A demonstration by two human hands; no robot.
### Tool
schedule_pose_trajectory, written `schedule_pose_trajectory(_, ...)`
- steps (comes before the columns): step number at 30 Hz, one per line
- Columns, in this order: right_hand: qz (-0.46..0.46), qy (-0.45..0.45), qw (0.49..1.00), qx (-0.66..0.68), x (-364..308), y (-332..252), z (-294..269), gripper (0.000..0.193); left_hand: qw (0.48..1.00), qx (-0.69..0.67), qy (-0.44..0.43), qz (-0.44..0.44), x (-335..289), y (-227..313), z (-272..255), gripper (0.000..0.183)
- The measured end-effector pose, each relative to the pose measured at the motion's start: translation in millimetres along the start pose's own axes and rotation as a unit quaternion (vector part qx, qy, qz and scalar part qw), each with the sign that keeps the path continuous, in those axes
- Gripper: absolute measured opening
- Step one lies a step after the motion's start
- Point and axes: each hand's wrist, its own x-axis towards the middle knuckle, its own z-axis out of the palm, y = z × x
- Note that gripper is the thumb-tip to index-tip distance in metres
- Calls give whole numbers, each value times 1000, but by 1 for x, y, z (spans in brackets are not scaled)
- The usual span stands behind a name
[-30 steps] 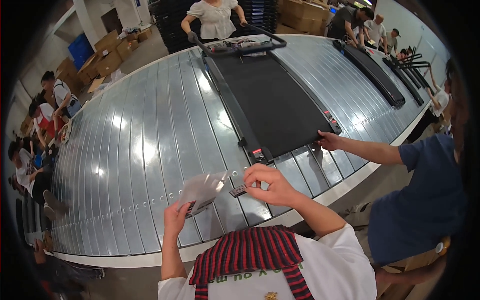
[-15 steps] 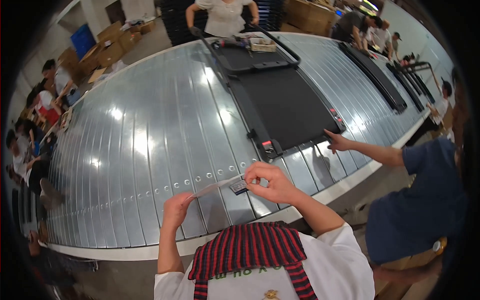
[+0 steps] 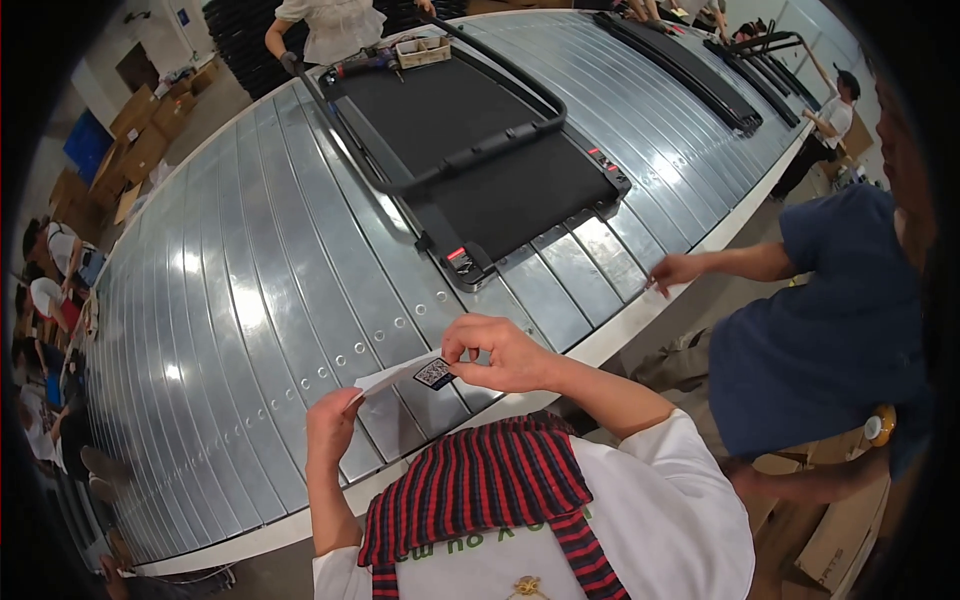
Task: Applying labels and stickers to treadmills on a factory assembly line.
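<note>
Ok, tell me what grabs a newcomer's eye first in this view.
The wide ribbed metal table fills most of the view, with a flat black treadmill-like machine lying on its far side. Close in, at the near edge, the left hand holds a white sheet while the right hand pinches a small black-and-white sticker at it. To the right, a person in a dark blue shirt rests a hand on the table edge.

We see a glossy ribbed silver metal surface (image 3: 230, 300), a matt black rubbery treadmill deck (image 3: 500, 160), and a thin white paper sheet (image 3: 390, 380).

white short-sleeved shirt, red-and-black striped scarf at the collar, bare forearms and hands.
</note>
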Motion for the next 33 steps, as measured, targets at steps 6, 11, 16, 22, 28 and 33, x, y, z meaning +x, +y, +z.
schedule_pose_trajectory(6, 20, -11, 1000, -10, -7, 0, -9, 10, 999, 19, -24, 32, 13, 10, 9, 12)
schedule_pose_trajectory(11, 6, -14, 1000, -15, -11, 12, -10, 7, 998, -4, -54, 38, 21, 16, 13, 13)
schedule_pose_trajectory(16, 22, -26, 999, -14, -8, 20, -10, 7, 997, -7, -66, 42, 24, 14, 18, 14)
schedule_pose_trajectory(22, 61, 11, 997, 39, 4, 41, -17, 6, 996, 5, -77, 41, 30, 8, 18, 14)
schedule_pose_trajectory(28, 207, 99, 969, 93, 25, 112, -64, 4, 996, 1, -80, 46, 44, -1, 25, 14)
schedule_pose_trajectory(33, 311, 119, 934, 131, 70, 155, -106, 8, 986, 3, -103, 128, 81, 0, 42, 12)
